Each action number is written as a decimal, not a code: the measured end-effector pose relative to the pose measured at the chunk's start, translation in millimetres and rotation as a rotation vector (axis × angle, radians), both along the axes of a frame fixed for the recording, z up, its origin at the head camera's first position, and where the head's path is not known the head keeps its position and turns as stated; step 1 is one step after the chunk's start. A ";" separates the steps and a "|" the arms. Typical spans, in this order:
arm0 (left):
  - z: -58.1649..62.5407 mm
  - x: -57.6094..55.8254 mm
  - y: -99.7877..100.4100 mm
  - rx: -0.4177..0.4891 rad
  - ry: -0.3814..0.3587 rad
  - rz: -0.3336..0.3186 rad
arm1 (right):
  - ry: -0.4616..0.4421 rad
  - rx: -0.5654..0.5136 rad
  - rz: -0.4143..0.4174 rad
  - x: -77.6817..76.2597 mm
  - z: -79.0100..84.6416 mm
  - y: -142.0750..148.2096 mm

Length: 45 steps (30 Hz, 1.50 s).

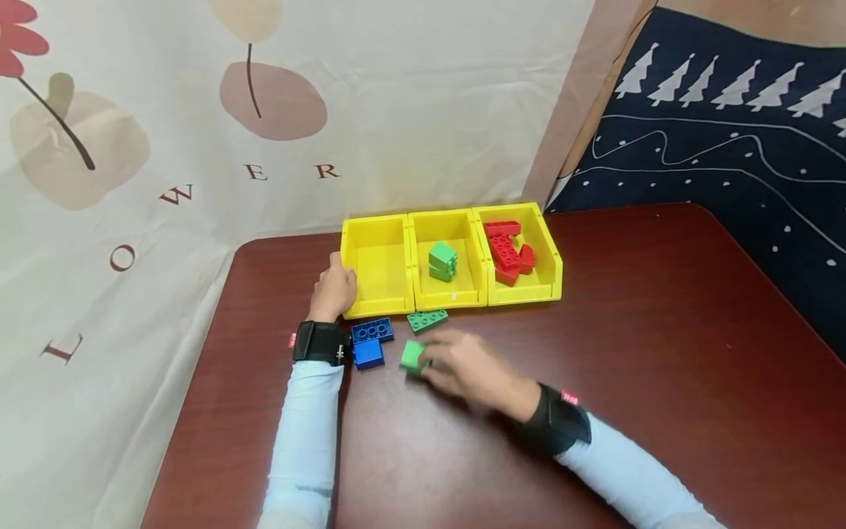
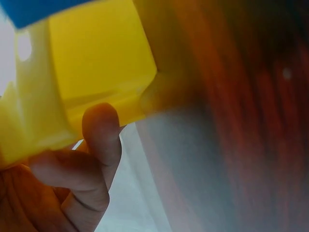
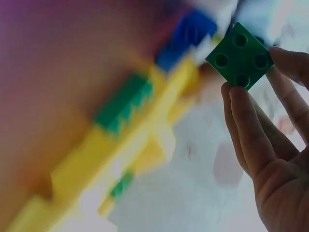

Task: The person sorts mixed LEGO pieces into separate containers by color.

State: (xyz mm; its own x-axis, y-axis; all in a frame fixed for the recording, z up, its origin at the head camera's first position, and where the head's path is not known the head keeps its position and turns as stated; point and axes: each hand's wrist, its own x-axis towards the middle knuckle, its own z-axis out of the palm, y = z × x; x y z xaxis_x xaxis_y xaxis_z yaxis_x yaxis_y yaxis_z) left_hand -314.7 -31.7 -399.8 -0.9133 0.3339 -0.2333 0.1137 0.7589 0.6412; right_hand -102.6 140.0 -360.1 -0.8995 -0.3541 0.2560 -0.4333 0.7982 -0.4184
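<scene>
My right hand (image 1: 469, 367) pinches a small green toy brick (image 3: 240, 57) between thumb and fingertips, over the table in front of the bins. Four-stud size shows in the right wrist view. At the far left, my left hand (image 1: 333, 291) grips the side wall of the left yellow bin (image 2: 101, 53), its fingertips at the edge in the left wrist view. That bin shows a bare floor. Beside the left wrist lie two blue bricks (image 1: 369, 355), one behind the other. A longer green brick (image 1: 427, 320) rests just before the middle bin's front.
Stacked green bricks (image 1: 443, 261) sit inside the middle yellow bin (image 1: 465, 295). Several red bricks (image 1: 505, 252) fill part of the right yellow bin (image 1: 548, 283). All three bins stand side by side at the back edge of the brown table (image 1: 661, 353), near a pale printed cloth (image 1: 423, 110).
</scene>
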 end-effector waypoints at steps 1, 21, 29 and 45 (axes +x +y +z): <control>0.1 -0.1 0.4 0.000 0.004 -0.002 | 0.031 0.000 -0.028 -6.4 5.2 7.5; -2.7 2.8 3.3 -0.004 -0.011 -0.003 | -0.229 0.145 -0.192 -103.6 7.5 65.2; -1.6 2.3 1.5 -0.008 -0.011 -0.001 | -0.213 0.194 -0.194 -111.9 -6.9 68.9; 0.1 -0.9 0.7 0.000 -0.003 0.007 | -0.211 0.256 -0.221 -111.3 -6.4 64.4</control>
